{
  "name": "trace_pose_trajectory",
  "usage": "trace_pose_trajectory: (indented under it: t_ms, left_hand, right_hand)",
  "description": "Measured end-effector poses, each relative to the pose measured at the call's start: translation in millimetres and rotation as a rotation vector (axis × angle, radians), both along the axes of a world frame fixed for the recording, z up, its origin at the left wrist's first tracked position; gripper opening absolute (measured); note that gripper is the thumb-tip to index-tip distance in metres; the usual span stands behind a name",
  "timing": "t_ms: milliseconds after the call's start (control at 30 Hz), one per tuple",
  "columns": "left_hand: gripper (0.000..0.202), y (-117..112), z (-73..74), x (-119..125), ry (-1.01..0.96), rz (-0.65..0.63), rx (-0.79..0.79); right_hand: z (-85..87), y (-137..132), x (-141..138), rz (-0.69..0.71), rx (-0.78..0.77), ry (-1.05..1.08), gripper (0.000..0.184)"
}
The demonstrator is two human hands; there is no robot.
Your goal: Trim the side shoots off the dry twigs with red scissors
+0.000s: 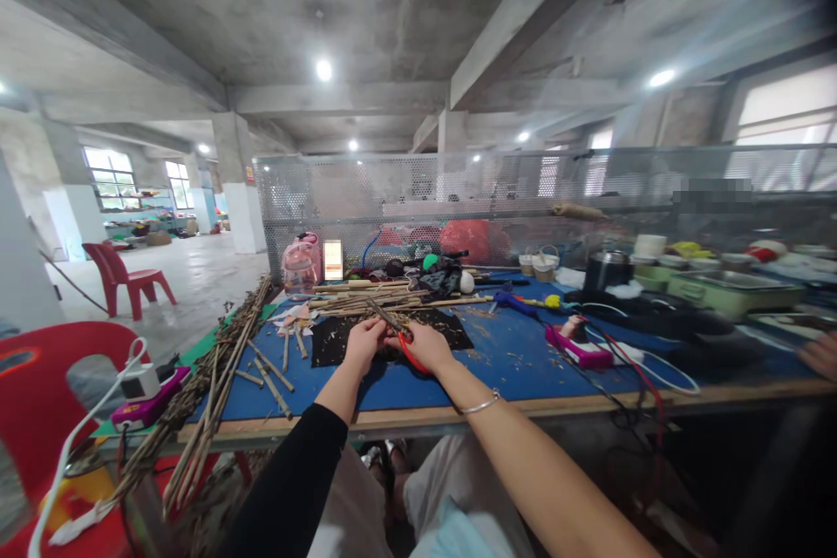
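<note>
My right hand (425, 349) is closed around a pair of scissors (411, 356) with red handles. The blades point away to the upper left, above a black mat (458, 328) littered with pale shavings. My left hand (364, 347) is close beside it, fingertips pinched together near the blades; what they hold is too small to make out. Behind the hands lies a bundle of thin sticks (353, 303) across the blue tabletop (510, 377). Several short cut sticks (269, 379) are scattered left of the mat.
Long dry branches (219, 384) lie along the table's left edge. At the right are a blue glue gun (513, 302), a purple power strip (579, 349) with cables, and a dark metal pot (607, 272). A lit phone (333, 260) stands by the mesh screen (366, 192). Another person's hand (820, 355) shows far right.
</note>
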State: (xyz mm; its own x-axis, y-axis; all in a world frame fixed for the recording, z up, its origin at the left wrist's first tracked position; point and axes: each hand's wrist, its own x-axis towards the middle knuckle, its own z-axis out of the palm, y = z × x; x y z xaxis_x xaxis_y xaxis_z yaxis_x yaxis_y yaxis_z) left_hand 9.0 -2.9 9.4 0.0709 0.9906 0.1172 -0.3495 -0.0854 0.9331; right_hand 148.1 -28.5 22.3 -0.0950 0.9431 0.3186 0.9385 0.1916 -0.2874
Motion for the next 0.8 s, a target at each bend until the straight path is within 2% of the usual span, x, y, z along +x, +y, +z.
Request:
trace_pose_trajectory:
  t_ms: [133, 267, 367, 667, 800]
  left_hand:
    - [0.019, 2.0, -1.3, -0.5, 0.001, 0.021, -0.024]
    - [0.022, 4.0, -2.5, -1.7, 0.015, 0.166, -0.030]
    - [0.022, 6.6, -4.6, -2.5, 0.020, 0.218, -0.023]
    - [0.027, 6.5, -4.7, -1.5, 0.013, 0.159, 0.010]
    - [0.021, 4.5, -5.6, -1.9, 0.088, 0.147, 0.011]
  right_hand:
    - [-0.6, 0.3, 0.4, -0.013, 0.009, -0.021, 0.055]
    - [-2.0, 0.7, 1.4, -0.010, 0.005, -0.020, 0.057]
    - [-3.2, 1.7, 1.8, 0.018, 0.009, 0.007, 0.059]
    - [-1.0, -0.4, 0.8, -0.005, 0.004, 0.028, 0.054]
    - [-1.1, -0.2, 1.2, -0.009, 0.006, 0.028, 0.053]
